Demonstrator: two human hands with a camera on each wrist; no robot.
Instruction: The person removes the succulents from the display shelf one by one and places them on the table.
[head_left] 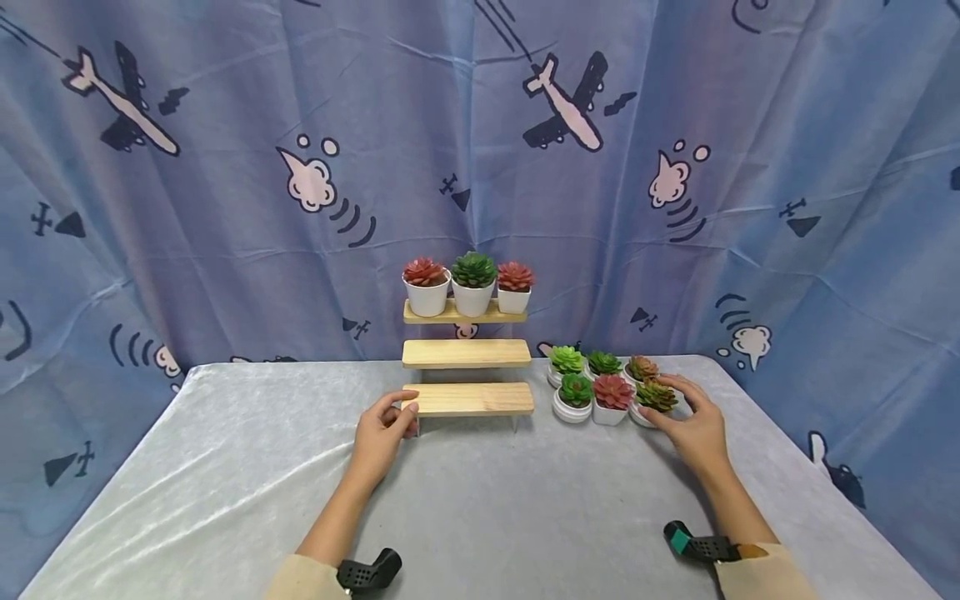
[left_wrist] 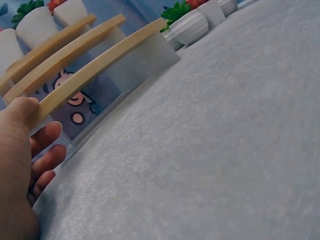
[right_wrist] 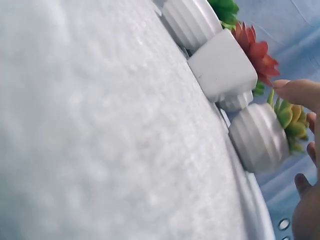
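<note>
A tiered plant stand (head_left: pixel 472 400) with wooden boards stands mid-table near the curtain. My left hand (head_left: pixel 384 432) grips the left end of its lowest board; in the left wrist view the thumb (left_wrist: pixel 24 107) lies on the board and the other fingers curl below. My right hand (head_left: pixel 693 425) is spread around a yellow-green potted succulent (head_left: pixel 656 397), thumb at the near side and fingers at the far side. In the right wrist view that ribbed white pot (right_wrist: pixel 260 139) stands on the cloth, with the fingers beside its leaves.
On the top board are a red succulent (head_left: pixel 426 287), a green one (head_left: pixel 473 285) and another red one (head_left: pixel 514 288) in white pots. Left of my right hand, several small pots cluster, among them a red succulent in a square pot (head_left: pixel 611 398). A patterned curtain (head_left: pixel 247 208) hangs behind the table (head_left: pixel 487 508).
</note>
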